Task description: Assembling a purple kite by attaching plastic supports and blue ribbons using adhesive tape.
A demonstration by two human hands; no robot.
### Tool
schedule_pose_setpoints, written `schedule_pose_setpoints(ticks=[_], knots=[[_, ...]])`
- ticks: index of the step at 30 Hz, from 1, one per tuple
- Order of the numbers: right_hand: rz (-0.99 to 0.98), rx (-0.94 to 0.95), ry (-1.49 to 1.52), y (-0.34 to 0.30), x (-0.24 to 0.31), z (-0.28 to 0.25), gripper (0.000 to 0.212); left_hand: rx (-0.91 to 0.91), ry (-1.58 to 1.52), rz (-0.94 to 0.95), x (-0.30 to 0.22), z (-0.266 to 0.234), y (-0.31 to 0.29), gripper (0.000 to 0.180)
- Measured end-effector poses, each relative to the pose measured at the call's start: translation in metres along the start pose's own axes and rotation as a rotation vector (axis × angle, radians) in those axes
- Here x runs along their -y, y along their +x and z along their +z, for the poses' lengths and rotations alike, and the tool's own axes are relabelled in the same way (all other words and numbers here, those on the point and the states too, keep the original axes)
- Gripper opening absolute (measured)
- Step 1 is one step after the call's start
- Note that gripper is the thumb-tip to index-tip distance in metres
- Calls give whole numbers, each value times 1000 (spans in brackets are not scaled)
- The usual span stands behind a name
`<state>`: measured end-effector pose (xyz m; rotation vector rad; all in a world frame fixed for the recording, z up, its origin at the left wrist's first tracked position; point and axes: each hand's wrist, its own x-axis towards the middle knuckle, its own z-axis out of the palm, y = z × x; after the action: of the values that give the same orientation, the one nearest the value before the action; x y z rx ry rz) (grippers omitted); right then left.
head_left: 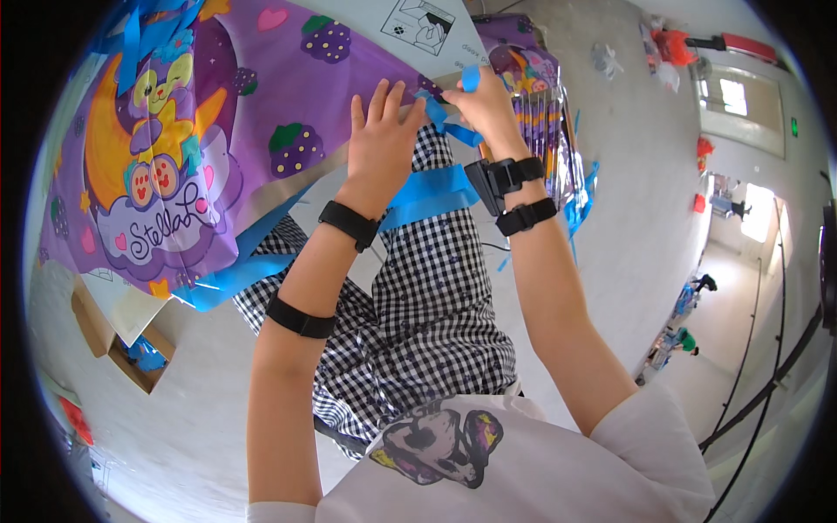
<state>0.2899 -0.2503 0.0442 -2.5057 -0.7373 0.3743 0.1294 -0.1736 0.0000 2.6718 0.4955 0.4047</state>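
A large purple printed sheet (340, 78), with a cartoon bear on a moon and dark berries, spreads across the upper left in front of me. My left hand (379, 144) lies flat on its near right edge, fingers spread. Close by, at the sheet's right corner, my right hand (485, 109) has thumb and forefinger pinched together on a blue plastic strip (460, 133). Part of that strip shows beside the fingers, and its exact hold at the corner is hard to see. Wider blue strips (429, 193) lie over my checkered lap.
A white board (432, 44) with a line drawing lies at the sheet's far edge. To the right stands a stack of shiny purple packages (545, 131) with blue strips beside it. An opened cardboard box (144, 353) holding blue material sits on the floor at left. Other people are far right.
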Motion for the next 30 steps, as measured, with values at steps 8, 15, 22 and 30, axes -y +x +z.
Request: schedule_pose_setpoints(ticks=[8,15,22,30], knots=[[-156,-46,182,-15,-3,13,22,19,17,6,-1,-2,1,66],[-116,-67,312,-16,-7,32,21,56,63,11,-2,-5,2,71],[-102,-111,384,-12,-7,34,20,48,77,28,-1,-4,3,66],[-91,-129,313,-6,-3,35,25,23,70,41,-2,-6,3,59]])
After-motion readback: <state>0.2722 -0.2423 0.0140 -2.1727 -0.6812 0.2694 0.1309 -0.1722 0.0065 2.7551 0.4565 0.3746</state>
